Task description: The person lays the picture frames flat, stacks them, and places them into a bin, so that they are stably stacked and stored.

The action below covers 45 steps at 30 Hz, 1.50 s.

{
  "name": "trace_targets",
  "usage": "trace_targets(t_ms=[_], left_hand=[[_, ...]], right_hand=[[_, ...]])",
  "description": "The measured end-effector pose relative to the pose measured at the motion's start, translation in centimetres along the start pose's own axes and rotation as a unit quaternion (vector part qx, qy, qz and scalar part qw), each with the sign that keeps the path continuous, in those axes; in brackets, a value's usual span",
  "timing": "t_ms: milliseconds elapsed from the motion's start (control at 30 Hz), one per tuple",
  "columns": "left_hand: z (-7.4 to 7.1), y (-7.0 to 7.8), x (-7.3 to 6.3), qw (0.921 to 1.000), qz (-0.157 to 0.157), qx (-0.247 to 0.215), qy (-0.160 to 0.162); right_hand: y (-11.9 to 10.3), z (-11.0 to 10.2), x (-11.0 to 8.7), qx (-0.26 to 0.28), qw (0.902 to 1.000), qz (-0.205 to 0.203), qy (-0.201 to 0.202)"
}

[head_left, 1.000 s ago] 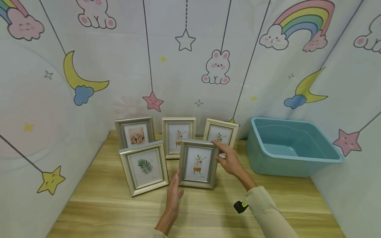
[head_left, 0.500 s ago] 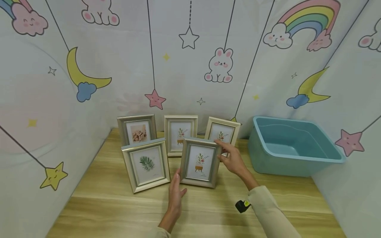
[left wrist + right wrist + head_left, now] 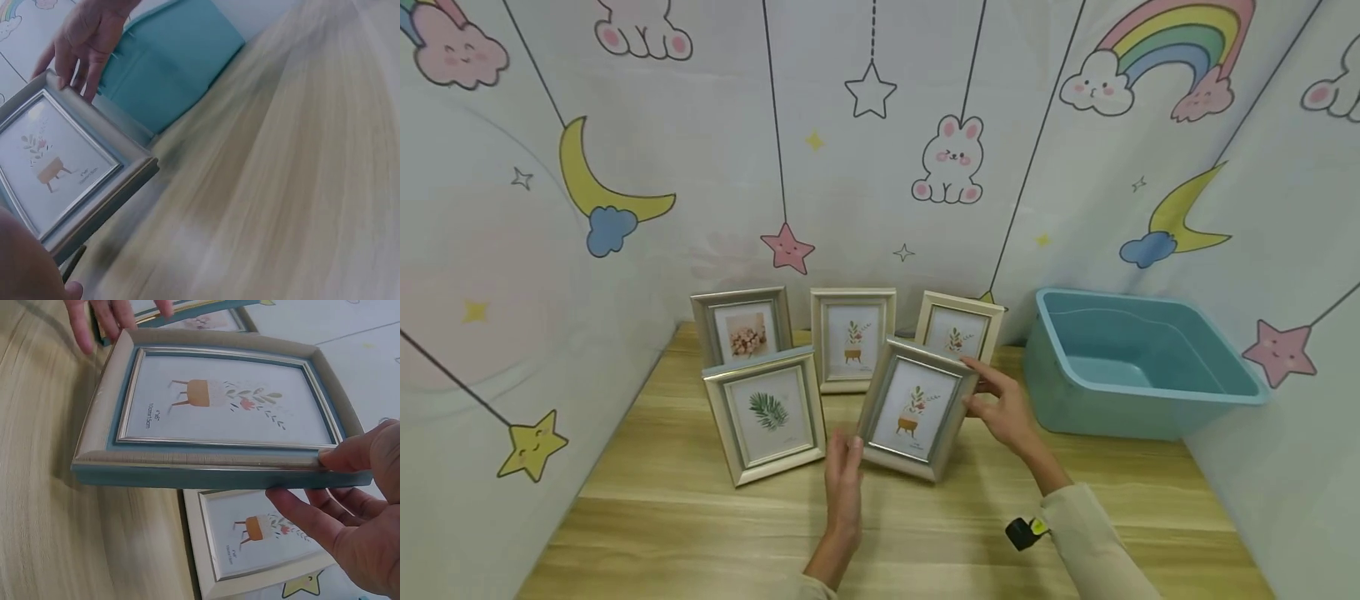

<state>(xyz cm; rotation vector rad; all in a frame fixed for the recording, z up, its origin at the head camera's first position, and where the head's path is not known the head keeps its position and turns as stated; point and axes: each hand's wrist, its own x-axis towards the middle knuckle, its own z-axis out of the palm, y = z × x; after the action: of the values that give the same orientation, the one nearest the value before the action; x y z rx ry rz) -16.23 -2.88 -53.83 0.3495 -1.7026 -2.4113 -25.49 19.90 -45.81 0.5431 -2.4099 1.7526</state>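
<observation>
A silver-grey picture frame with a plant-pot print leans to the right, tilted, its lower edge close over the table. My right hand pinches its upper right edge, and the right wrist view shows the thumb on the front and fingers behind. At the frame's lower left corner my left hand is upright with straight fingers, right by the edge. Just left of that hand stands a pale gold frame with a green leaf print.
Behind stand a grey frame with a photo, a cream frame and another cream frame, partly hidden. A blue plastic tub is at the right. A patterned cloth wall closes off the wooden table.
The silver-grey frame has moved slightly right and tipped clockwise, its top going right with my right hand. My left hand has stayed near its lower left corner.
</observation>
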Motion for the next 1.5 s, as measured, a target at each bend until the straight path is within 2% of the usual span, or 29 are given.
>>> trace_targets(t_ms=[133, 267, 400, 500, 633, 900, 1100, 1200, 1333, 1500], left_hand=[[0.5, 0.5, -0.4, 0.9991, -0.005, -0.039, 0.013], [0.8, 0.7, -0.5, 0.9965, -0.028, -0.078, 0.006], [0.9, 0.8, -0.7, 0.9919, -0.054, -0.114, -0.018], [0.8, 0.6, -0.8, 0.989, -0.061, -0.127, -0.046], [0.7, 0.3, -0.9, 0.9884, -0.063, -0.119, -0.071], [0.3, 0.2, -1.0, 0.9878, -0.058, -0.117, -0.085], [0.0, 0.6, -0.8, 0.9935, -0.024, -0.083, -0.074], [-0.4, 1.0, -0.5, 0.9949, 0.0, -0.062, -0.08], [-1.1, 1.5, -0.1, 0.9942, 0.026, -0.031, -0.1], [-2.0, 2.2, 0.3, 0.9913, 0.053, 0.017, -0.119]], right_hand=[[-0.4, -0.5, -0.6, 0.06, 0.9979, 0.026, 0.008], [-0.7, -0.9, -1.1, 0.113, 0.9922, 0.051, 0.013], [-0.8, -1.0, -1.6, 0.167, 0.984, 0.054, 0.026], [-0.8, -1.0, -2.1, 0.195, 0.9788, 0.05, 0.038], [-0.4, -0.8, -2.6, 0.21, 0.975, 0.054, 0.05], [0.1, 0.0, -3.4, 0.216, 0.9718, 0.068, 0.066], [0.7, 0.3, -3.9, 0.23, 0.9694, 0.069, 0.052], [0.9, 0.5, -4.1, 0.238, 0.9671, 0.075, 0.051], [0.8, 0.4, -4.3, 0.202, 0.973, 0.094, 0.059], [0.7, -0.1, -4.1, 0.054, 0.9902, 0.113, 0.061]])
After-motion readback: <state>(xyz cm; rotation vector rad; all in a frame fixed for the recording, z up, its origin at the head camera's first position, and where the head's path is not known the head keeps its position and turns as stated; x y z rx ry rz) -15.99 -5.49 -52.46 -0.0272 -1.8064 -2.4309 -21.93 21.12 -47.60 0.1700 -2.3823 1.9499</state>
